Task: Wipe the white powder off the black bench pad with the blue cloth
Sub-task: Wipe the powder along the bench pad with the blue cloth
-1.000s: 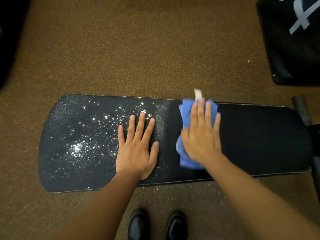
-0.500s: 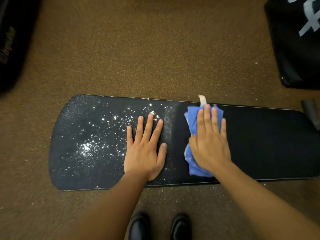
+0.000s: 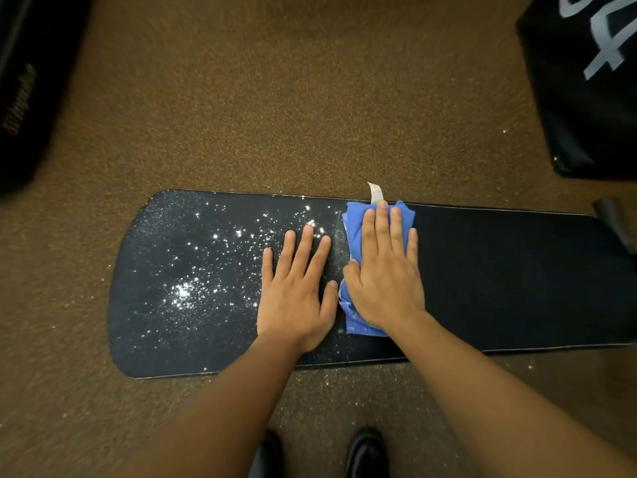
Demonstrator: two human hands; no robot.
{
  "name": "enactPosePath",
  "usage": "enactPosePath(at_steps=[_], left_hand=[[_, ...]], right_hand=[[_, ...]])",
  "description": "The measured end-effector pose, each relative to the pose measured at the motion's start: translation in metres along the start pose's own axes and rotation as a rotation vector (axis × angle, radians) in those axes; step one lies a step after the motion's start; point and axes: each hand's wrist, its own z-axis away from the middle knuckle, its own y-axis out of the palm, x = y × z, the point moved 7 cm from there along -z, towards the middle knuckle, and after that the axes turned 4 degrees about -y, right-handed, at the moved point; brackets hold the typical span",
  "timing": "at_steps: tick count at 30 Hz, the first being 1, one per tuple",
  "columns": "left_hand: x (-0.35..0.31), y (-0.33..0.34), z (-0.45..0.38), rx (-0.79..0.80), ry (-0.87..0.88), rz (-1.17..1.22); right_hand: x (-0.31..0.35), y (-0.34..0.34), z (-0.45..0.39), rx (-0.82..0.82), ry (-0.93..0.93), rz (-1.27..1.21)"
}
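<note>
White powder (image 3: pixel 182 291) lies scattered over the left half of the long black padded bench pad (image 3: pixel 517 281), thickest in a clump toward the near left; the half to the right of the hands looks clean. Folded blue cloth (image 3: pixel 355 232) sits mid-pad, a white label tab (image 3: pixel 375 193) poking past the far edge. Right hand (image 3: pixel 384 274) lies flat on the cloth, fingers straight and close together, pressing it down. Left hand (image 3: pixel 296 291) rests flat on the bare pad just beside the cloth, fingers spread, palm over dusted surface. Risks, as judged: a leftward stroke meets the left hand at once, so powder under that palm would be missed or smeared; a fast sweep could push powder off the edge onto the brown speckled floor (image 3: pixel 275 98), where some specks already lie. Black shoes (image 3: pixel 367 453) stand near; dark bags (image 3: pixel 593 81) sit at the far corners, well apart.
</note>
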Motion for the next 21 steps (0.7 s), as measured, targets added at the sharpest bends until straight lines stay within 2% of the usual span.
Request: enactPosePath(at_steps=[4, 10, 21], left_hand=[[0.017, -0.016, -0.002, -0.032, 0.054, -0.016], [0.067, -0.027, -0.002, -0.022, -0.004, -0.094], [0.072, -0.023, -0.004, -0.013, -0.033, -0.076]], right_hand=[[0.000, -0.001, 0.000, 0.002, 0.020, 0.002], [0.000, -0.001, 0.001, -0.003, 0.047, -0.017], [0.006, -0.001, -0.002, 0.044, 0.183, -0.050]])
